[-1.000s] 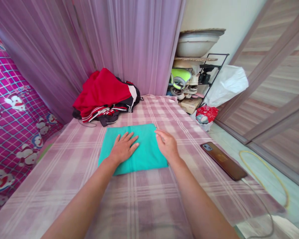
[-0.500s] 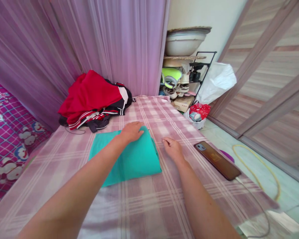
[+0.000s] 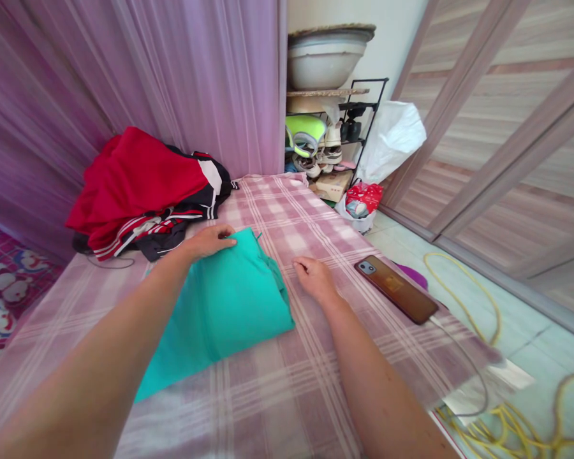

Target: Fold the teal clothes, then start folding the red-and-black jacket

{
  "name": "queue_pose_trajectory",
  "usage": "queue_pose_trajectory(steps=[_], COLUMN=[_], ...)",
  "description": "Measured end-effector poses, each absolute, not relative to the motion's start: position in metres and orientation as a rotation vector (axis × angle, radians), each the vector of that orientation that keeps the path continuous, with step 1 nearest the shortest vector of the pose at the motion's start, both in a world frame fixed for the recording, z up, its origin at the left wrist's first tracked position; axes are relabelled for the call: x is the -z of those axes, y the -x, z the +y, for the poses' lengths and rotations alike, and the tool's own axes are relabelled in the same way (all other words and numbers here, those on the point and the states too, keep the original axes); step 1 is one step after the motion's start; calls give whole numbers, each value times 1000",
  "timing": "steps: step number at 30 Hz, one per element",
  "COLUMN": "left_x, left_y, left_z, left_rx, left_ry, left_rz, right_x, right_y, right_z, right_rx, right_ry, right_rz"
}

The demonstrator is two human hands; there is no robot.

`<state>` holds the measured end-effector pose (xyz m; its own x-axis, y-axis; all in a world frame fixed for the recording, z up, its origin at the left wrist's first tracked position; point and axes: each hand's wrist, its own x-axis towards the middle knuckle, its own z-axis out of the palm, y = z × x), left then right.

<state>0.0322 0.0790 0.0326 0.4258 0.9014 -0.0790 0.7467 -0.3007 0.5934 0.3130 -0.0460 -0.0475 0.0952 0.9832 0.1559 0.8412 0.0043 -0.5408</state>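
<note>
A folded teal garment (image 3: 224,312) lies on the plaid-covered bed. A seam runs down it, and a short cord sticks out at its far right corner. At its far edge is my left hand (image 3: 209,242), thumb on top and fingers curled over the edge, closed on the fabric. My left forearm hides the garment's left side. To the right, apart from the garment, my right hand (image 3: 313,275) rests on the plaid sheet (image 3: 277,395) with its fingers curled in. Nothing shows in it.
A red and black jacket (image 3: 134,178) lies heaped at the far left by a purple curtain (image 3: 210,83). A phone (image 3: 396,289) with a charging cable lies near the bed's right edge. Beyond stand a shoe rack (image 3: 363,134) and bags; a yellow hose (image 3: 459,299) is on the floor.
My left hand has slid left along the garment to its far edge. The garment now reaches further toward the near left. My right hand remains beside it; the camera view has shifted.
</note>
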Motion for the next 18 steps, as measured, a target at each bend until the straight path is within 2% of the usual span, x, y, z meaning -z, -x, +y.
queue_pose_trajectory(steps=[6, 12, 18], left_x=[-23, -1, -15], left_y=[3, 8, -22], left_z=[65, 67, 55], left_rx=[-625, -594, -543], left_ry=[-1974, -1937, -2409], left_rz=[1354, 1578, 1641], right_x=[47, 44, 32], right_y=[-310, -307, -301], right_z=[-48, -51, -57], right_rx=[-350, -357, -408], right_ry=[1851, 1912, 1904], right_rz=[-1797, -1807, -1892])
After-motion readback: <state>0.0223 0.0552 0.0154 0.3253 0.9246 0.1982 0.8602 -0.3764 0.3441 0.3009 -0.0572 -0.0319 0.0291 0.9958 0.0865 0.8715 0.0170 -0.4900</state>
